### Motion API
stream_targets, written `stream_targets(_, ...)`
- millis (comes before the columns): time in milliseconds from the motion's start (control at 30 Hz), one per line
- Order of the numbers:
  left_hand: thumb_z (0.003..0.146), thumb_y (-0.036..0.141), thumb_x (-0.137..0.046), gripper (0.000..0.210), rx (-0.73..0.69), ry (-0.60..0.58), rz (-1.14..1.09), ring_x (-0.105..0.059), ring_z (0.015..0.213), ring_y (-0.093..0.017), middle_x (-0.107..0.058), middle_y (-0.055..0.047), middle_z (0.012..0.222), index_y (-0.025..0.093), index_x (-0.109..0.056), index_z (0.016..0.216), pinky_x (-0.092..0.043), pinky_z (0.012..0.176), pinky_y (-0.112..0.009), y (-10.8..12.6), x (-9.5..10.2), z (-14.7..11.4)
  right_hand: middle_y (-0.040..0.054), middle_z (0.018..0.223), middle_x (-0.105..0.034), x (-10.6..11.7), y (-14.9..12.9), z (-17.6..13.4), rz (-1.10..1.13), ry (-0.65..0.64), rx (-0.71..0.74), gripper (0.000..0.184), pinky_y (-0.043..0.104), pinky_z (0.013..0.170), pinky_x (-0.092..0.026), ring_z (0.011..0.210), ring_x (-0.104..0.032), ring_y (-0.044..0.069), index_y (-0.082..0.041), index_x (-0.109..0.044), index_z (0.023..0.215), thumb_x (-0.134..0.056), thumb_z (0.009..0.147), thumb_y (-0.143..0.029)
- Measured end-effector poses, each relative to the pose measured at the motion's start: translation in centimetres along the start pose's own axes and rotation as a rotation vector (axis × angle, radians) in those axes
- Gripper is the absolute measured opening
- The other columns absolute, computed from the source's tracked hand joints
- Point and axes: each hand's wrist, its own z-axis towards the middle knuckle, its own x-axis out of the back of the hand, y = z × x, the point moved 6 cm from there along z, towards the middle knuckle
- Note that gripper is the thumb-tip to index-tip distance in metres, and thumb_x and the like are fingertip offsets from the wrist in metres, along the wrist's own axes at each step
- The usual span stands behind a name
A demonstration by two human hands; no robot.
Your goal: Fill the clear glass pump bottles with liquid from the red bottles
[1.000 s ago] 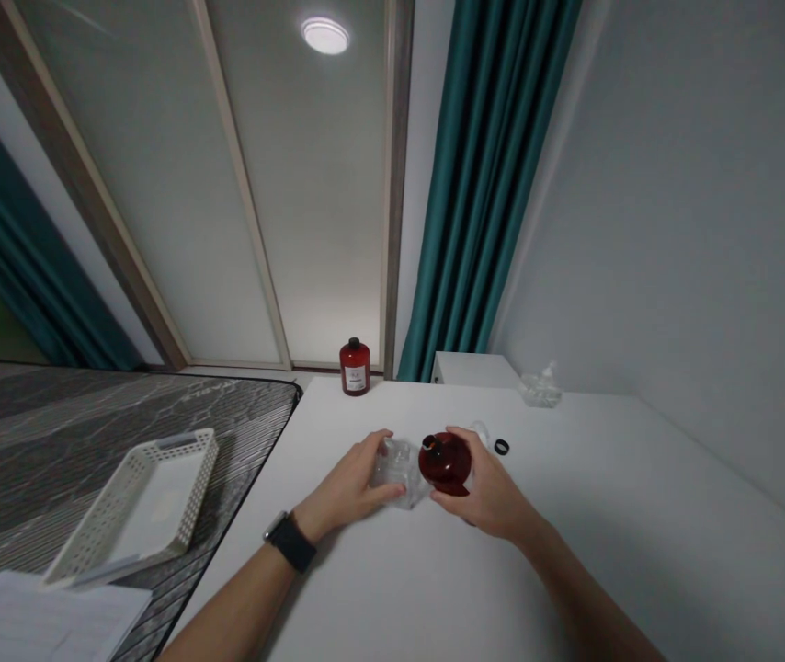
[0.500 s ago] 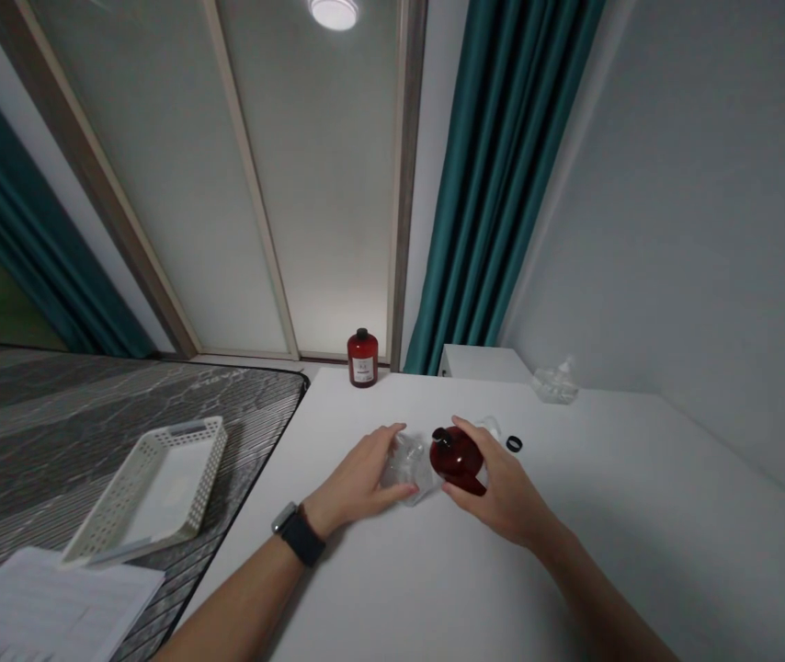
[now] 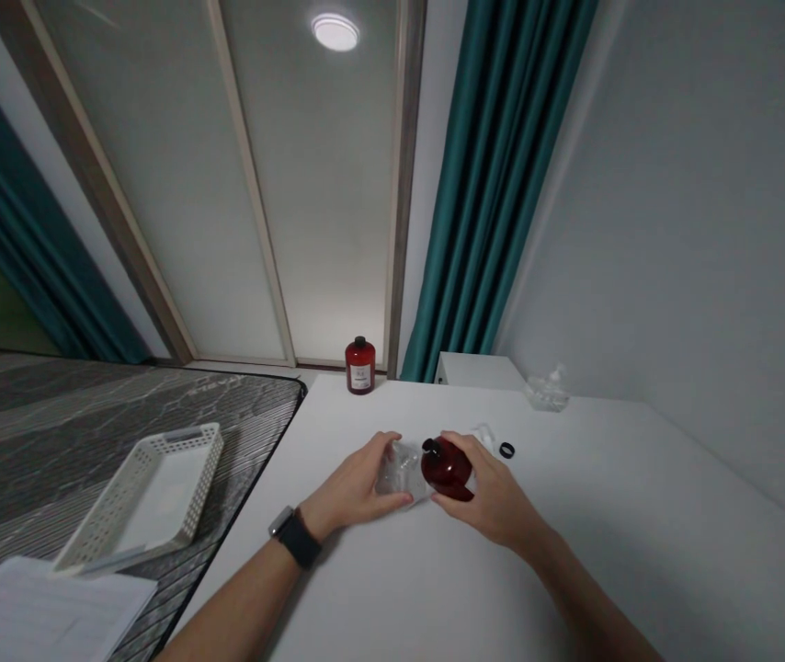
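**Two-Handed Hold**

Held between fingers and thumb of the right hand [image 3: 494, 499]: a tilted, glossy, dark-red rounded bottle [image 3: 445, 472], probably slippery, best gripped round its body. The left hand [image 3: 349, 487] cups a clear, plastic-looking container [image 3: 403, 467], likely light.

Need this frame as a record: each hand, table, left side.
left hand: around clear container
right hand: gripping dark red bottle, tilted, top toward clear container
table back: labelled red bottle, upright
table right: black ring, lying beyond right hand
left side: white basket, papers beside it
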Motion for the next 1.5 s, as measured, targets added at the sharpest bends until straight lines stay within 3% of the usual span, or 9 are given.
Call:
stream_targets(667,0.073,0.037,-0.08,0.073,-0.006,-0.019,0.024,-0.064,0.11,-0.031,-0.06,-0.014,0.125,0.019,-0.041,0.132,-0.052,0.095,-0.044,0.8,-0.6,0.1,0.011,0.126,-0.062,1.1,0.1,-0.4,-0.136,-0.221,0.048,0.072,0.042,0.094,-0.054,0.111,-0.064,0.028,-0.025,-0.043,0.139,-0.074,0.074,-0.025)
stream_targets(1067,0.076,0.041,-0.078,0.071,-0.085,0.016,0.087,-0.064,0.107,-0.031,-0.062,-0.014,0.121,0.017,-0.041,0.131,-0.052,0.094,-0.045,1.6,-0.9,0.0,0.0133,0.125,-0.062,1.6,-0.6,0.1,-0.219,-0.295,0.07,0.072,0.047,0.089,-0.055,0.107,-0.065,0.031,-0.022,-0.046,0.141,-0.072,0.073,-0.026)
stream_targets(1333,0.074,0.035,-0.081,0.073,0.015,-0.011,-0.014,-0.062,0.111,-0.031,-0.061,-0.014,0.124,0.019,-0.04,0.132,-0.051,0.096,-0.046,1.3,-1.5,-0.2,0.0105,0.119,-0.065,2.2,-0.8,0.2,-0.277,-0.256,0.122,0.07,0.042,0.08,-0.056,0.098,-0.068,0.029,-0.029,-0.048,0.14,-0.07,0.073,-0.026)
stream_targets(1500,0.072,0.033,-0.083,0.078,0.036,-0.022,-0.103,-0.062,0.111,-0.03,-0.061,-0.013,0.125,0.019,-0.039,0.134,-0.051,0.097,-0.045,1.1,-1.4,-0.2,0.011,0.12,-0.065,2.2,-0.8,0.2,-0.306,-0.273,0.136,0.069,0.042,0.079,-0.056,0.098,-0.068,0.029,-0.026,-0.05,0.139,-0.072,0.073,-0.028)
